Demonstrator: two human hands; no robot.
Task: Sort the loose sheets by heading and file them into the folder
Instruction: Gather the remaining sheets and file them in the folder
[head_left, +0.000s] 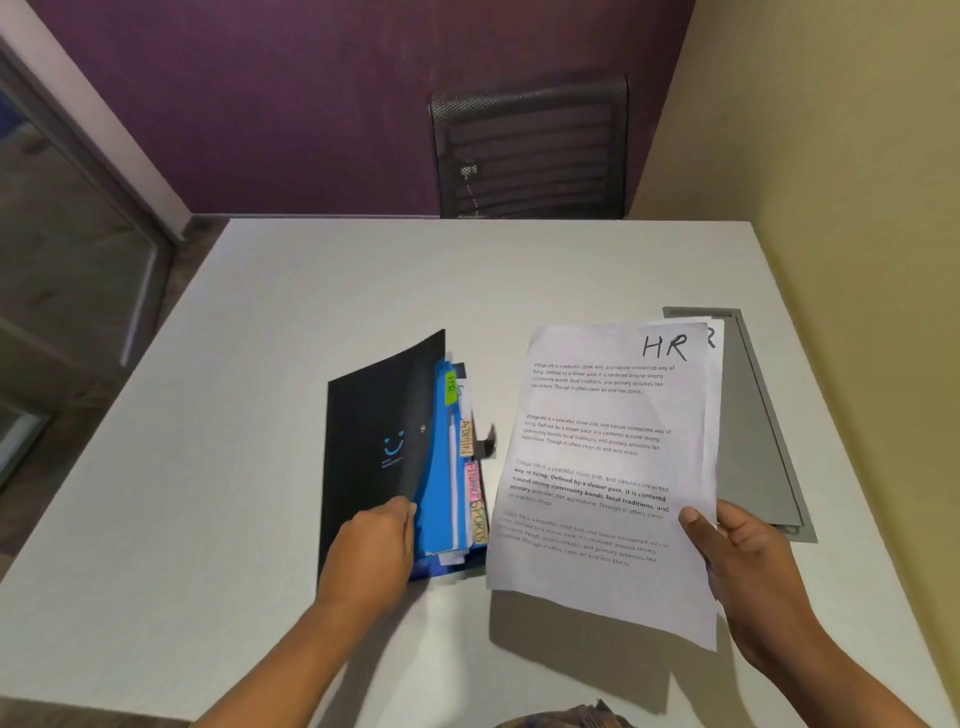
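Black folder (374, 441) lies mid-table, long axis running away from the person, tabbed edge facing right; left hand (371, 545) has fingers closed on the cover's lower edge, lifting it off the blue dividers (434, 493). Right hand (737, 551) pinches a stack of HR sheets (602, 467) by its lower right edge, thumb on top, heading end pointing away. White table (260, 364), grey cable hatch (758, 426) under the sheets, mesh chair (530, 150), purple wall (285, 104); divider tabs read HR, ADMIN, FINANCE, SPORTS.
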